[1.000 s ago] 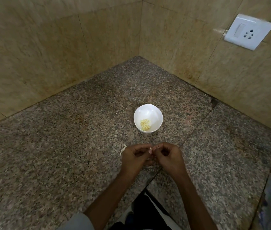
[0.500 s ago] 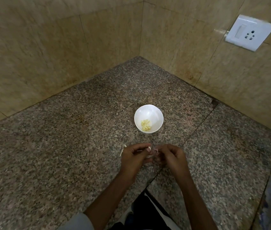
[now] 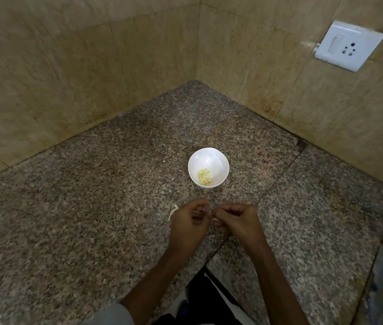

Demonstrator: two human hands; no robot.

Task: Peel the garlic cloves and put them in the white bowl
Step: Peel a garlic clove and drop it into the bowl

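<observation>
Near the front edge of the countertop [image 3: 91, 231], the left hand [image 3: 189, 223] and right hand [image 3: 238, 220] meet, curled fingers of both pinching a garlic clove [image 3: 211, 218] too hidden to show its axis. The white bowl [image 3: 219, 160], holding peeled cloves [image 3: 205, 176], stands straight beyond the pinch toward the back corner, equally near either hand.

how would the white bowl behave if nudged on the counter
Small and holding only a few cloves, the bowl is probably light and may slide on the smooth counter. Its rounded wall suggests a narrow base, so a rim push might tip it.
</observation>
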